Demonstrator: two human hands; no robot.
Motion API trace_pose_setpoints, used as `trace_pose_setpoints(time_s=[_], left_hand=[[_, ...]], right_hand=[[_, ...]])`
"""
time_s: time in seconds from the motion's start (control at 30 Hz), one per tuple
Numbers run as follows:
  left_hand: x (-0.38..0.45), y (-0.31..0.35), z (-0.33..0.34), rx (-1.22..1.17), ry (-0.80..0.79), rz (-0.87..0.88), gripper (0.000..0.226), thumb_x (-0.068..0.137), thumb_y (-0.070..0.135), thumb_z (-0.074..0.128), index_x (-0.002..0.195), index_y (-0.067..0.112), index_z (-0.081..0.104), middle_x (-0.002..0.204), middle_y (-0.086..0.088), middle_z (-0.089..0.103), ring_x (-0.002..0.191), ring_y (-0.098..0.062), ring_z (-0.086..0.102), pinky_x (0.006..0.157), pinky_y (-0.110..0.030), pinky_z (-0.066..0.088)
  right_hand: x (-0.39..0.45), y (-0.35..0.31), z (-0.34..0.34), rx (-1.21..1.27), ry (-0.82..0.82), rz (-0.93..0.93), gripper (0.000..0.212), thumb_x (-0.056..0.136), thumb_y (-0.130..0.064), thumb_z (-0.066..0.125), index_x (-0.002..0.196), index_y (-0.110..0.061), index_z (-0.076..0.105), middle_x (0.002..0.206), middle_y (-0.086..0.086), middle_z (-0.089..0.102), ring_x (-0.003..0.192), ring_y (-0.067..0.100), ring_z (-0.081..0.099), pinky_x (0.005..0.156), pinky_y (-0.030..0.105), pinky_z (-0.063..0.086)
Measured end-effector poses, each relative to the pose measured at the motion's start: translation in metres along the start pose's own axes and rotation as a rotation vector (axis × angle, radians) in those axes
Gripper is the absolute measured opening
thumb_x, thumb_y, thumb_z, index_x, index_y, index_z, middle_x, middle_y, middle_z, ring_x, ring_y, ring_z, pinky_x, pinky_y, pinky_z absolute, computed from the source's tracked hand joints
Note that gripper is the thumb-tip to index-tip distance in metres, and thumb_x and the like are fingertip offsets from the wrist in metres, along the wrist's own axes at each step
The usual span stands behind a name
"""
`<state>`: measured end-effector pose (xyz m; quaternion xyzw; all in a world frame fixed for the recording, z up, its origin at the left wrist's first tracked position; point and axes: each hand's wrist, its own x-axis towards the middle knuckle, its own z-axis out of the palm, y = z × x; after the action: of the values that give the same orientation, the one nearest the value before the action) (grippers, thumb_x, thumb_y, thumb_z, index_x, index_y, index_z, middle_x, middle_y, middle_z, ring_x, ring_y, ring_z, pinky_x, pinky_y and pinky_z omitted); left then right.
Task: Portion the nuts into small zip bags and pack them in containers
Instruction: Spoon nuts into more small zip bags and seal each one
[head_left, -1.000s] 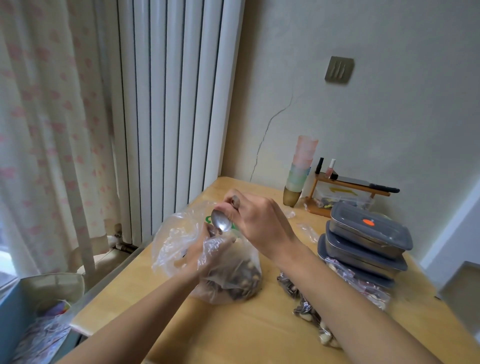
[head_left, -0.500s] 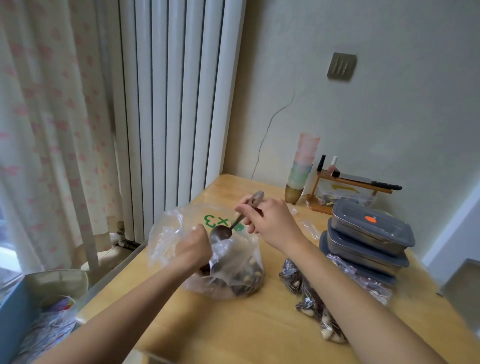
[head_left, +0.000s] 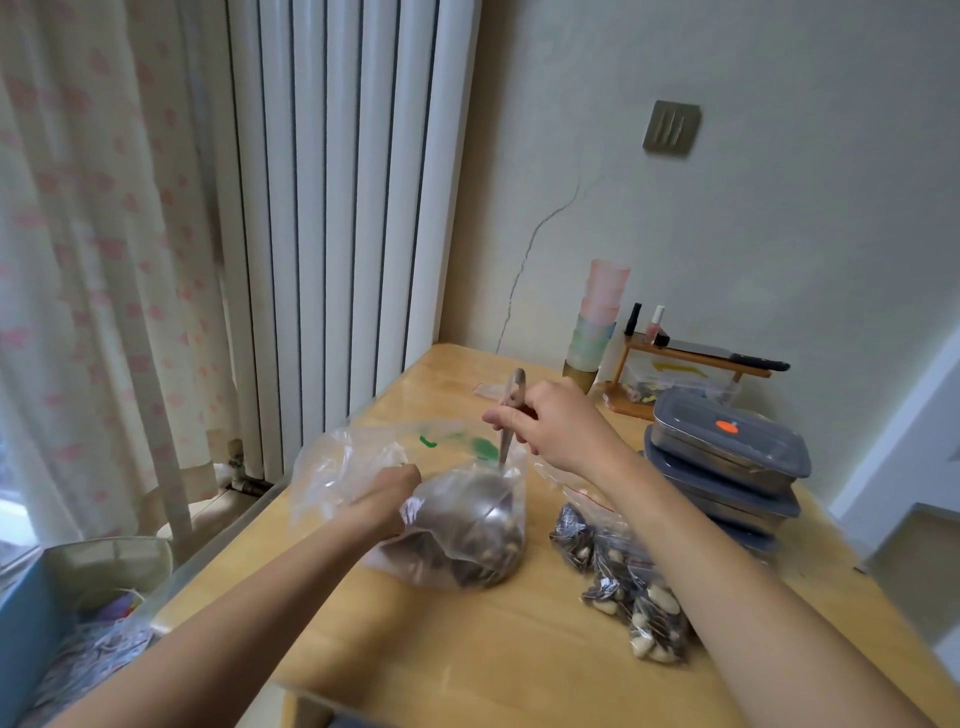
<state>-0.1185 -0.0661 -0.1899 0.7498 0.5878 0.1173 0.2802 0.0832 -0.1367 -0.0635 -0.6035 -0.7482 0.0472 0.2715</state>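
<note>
1. The left hand (head_left: 392, 496) reaches in from the lower left, forearm stretched diagonally across the wooden table (head_left: 467, 649). Its fingers are curled round a bunched fold of the large clear plastic bag (head_left: 415, 499), gripping the film at the bag's near side; the knuckles face up and the fingertips are hidden in the plastic.
2. The right hand (head_left: 553, 431) comes in from the lower right, wrist bent so the back of the hand faces the camera. Its fingers and thumb pinch the handle of a metal spoon (head_left: 511, 415), which stands nearly upright, handle end above the hand and shaft running down into the bag's open mouth.
3. The spoon's bowl sits inside the bag, blurred behind the film, down among the nuts (head_left: 478, 545), a dark and pale mix heaped in the bag's lower right corner on the table.
4. The bag's upper part is puffed open toward the radiator side, with smeared green printing near its rim.
5. Just right of the big bag, partly under the right forearm, lie small zip bags (head_left: 618, 582) already filled with nuts, laid in a row on the table.
6. Beyond them, near the table's right edge, grey lidded containers (head_left: 727, 452) sit stacked; the top lid bears an orange dot.
7. Further back stand a stack of pastel cups (head_left: 597, 322) and a small wooden rack (head_left: 691, 364) against the wall.
</note>
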Motion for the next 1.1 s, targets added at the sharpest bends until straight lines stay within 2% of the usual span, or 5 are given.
trace_pose_setpoints(time_s=[0.17, 0.57, 0.7, 0.9, 1.1], left_hand=[[0.004, -0.002, -0.002, 0.083, 0.008, 0.075, 0.016, 0.103, 0.022, 0.053, 0.113, 0.011, 0.059, 0.114, -0.012, 0.059, 0.086, -0.019, 0.051, 0.059, -0.021, 0.036], [-0.016, 0.007, -0.021, 0.067, -0.078, -0.162, 0.053, 0.102, 0.014, 0.058, 0.15, 0.004, 0.038, 0.14, -0.013, 0.059, 0.118, -0.021, 0.062, 0.097, -0.025, 0.048], [-0.013, 0.006, -0.012, 0.356, -0.119, 0.169, 0.042, 0.104, 0.021, 0.054, 0.142, 0.004, 0.052, 0.111, -0.006, 0.062, 0.098, -0.022, 0.062, 0.08, -0.029, 0.049], [-0.003, 0.003, -0.005, 0.296, -0.004, 0.134, 0.032, 0.1, 0.016, 0.058, 0.13, 0.005, 0.057, 0.13, -0.014, 0.059, 0.112, -0.029, 0.058, 0.087, -0.037, 0.051], [-0.002, 0.01, -0.013, 0.204, -0.226, 0.15, 0.046, 0.085, -0.006, 0.062, 0.13, 0.003, 0.057, 0.118, -0.012, 0.067, 0.107, -0.029, 0.067, 0.085, -0.038, 0.057]], right_hand=[[-0.003, -0.008, 0.004, 0.018, 0.002, -0.047, 0.032, 0.098, -0.041, 0.069, 0.088, -0.014, 0.08, 0.066, -0.007, 0.064, 0.06, 0.004, 0.058, 0.061, 0.019, 0.042], [-0.007, -0.008, 0.019, 0.099, 0.119, 0.075, 0.035, 0.104, -0.038, 0.06, 0.083, -0.013, 0.073, 0.069, 0.002, 0.07, 0.053, 0.018, 0.068, 0.064, 0.033, 0.058], [-0.005, -0.009, 0.019, 0.087, 0.098, 0.067, 0.038, 0.104, -0.04, 0.059, 0.081, -0.013, 0.073, 0.068, 0.001, 0.07, 0.05, 0.008, 0.063, 0.066, 0.034, 0.057], [-0.007, -0.006, 0.006, 0.108, 0.018, -0.011, 0.036, 0.103, -0.038, 0.063, 0.086, -0.01, 0.078, 0.063, -0.001, 0.066, 0.053, -0.002, 0.058, 0.059, 0.015, 0.044], [-0.005, 0.002, 0.001, 0.098, -0.051, -0.071, 0.031, 0.099, -0.041, 0.067, 0.083, -0.017, 0.08, 0.062, -0.001, 0.067, 0.056, 0.008, 0.058, 0.056, 0.018, 0.041]])
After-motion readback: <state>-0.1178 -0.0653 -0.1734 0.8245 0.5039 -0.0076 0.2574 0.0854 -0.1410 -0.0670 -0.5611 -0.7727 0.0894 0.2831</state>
